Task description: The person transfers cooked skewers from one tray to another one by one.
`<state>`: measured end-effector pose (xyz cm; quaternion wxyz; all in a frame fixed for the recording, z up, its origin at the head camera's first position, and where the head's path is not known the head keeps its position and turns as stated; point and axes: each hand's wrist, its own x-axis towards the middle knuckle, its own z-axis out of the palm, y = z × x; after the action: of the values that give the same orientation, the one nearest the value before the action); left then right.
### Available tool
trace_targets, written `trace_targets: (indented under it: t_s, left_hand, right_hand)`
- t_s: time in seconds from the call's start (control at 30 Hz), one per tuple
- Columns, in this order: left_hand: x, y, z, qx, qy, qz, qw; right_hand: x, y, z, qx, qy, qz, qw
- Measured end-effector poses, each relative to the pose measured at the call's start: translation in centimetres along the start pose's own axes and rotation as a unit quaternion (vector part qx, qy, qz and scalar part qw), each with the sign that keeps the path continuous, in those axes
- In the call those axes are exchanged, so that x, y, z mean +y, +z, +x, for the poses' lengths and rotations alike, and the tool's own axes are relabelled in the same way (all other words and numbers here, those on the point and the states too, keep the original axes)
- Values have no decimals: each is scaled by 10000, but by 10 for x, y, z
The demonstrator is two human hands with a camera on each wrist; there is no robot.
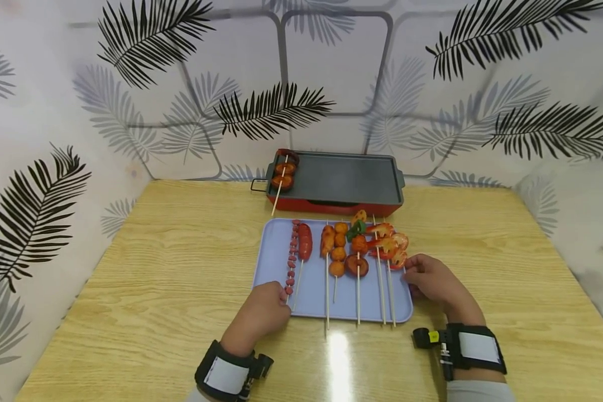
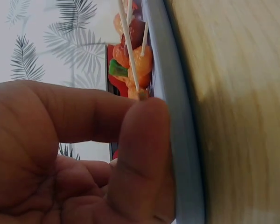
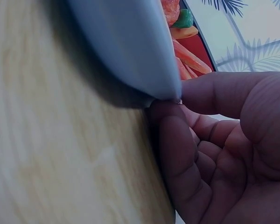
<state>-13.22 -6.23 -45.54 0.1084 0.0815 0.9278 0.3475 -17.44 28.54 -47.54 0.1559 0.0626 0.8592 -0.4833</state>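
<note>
A pale lavender tray [image 1: 309, 301] lies on the table with several food skewers side by side. At its front left corner my left hand [image 1: 265, 310] pinches the stick end of a skewer of small red pieces [image 1: 292, 257] between thumb and index finger. In the left wrist view the thumb [image 2: 147, 135] hides most of that stick. My right hand [image 1: 434, 282] grips the right rim of the tray, whose wall [image 3: 135, 46] meets the fingertips in the right wrist view. Beside the red-piece skewer lies a sausage skewer [image 1: 305, 243].
Behind the tray stands a red and grey grill [image 1: 349, 176], with a skewer of brown round slices [image 1: 283, 181] on its left end. Several sticks [image 1: 358, 312] overhang the tray's front rim. A leaf-patterned backdrop [image 1: 331, 67] stands behind the wooden table [image 1: 171, 251].
</note>
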Motion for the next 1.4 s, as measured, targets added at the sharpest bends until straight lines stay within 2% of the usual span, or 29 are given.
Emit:
trace_targets:
  t_s: [0.27, 0.57, 0.63, 0.73, 0.83, 0.9, 0.97, 1.03, 1.13, 1.3, 1.4]
  left_hand:
    - [13, 2, 0, -281, 73, -86, 9995]
    - [11, 0, 0, -182, 83, -120, 9997]
    - [9, 0, -1, -154, 190, -52, 9997]
    - [6, -2, -1, 118, 610, 218, 9978]
    - [6, -5, 0, 642, 1091, 611, 9901]
    - [5, -6, 1, 977, 1428, 892, 9809]
    - [6, -8, 2, 1146, 1592, 1251, 9725]
    - [5, -10, 3, 1231, 1691, 1584, 9650]
    - [4, -13, 4, 1119, 1608, 1998, 9601]
    - [-3, -14, 5, 1087, 1604, 2322, 9532]
    - [-7, -15, 10, 1262, 1839, 2366, 9457]
  right_hand:
    - [-2, 1, 0, 8, -1, -11, 10000]
    - [-2, 1, 1, 6, 24, 18, 10000]
    - [-2, 1, 2, 1, 23, 15, 10000]
    - [-1, 1, 2, -18, 3, 4, 10000]
    - [0, 1, 3, 2, -2, -1, 10000]
    - [0, 1, 3, 13, -12, 18, 10000]
    - [0, 2, 2, 16, -6, 47, 10000]
    - [-1, 2, 2, 14, -5, 67, 10000]
    - [0, 2, 1, 10, 0, 85, 10000]
    - [1, 1, 1, 6, -13, 57, 10000]
    - [1, 1, 2, 21, -16, 19, 10000]
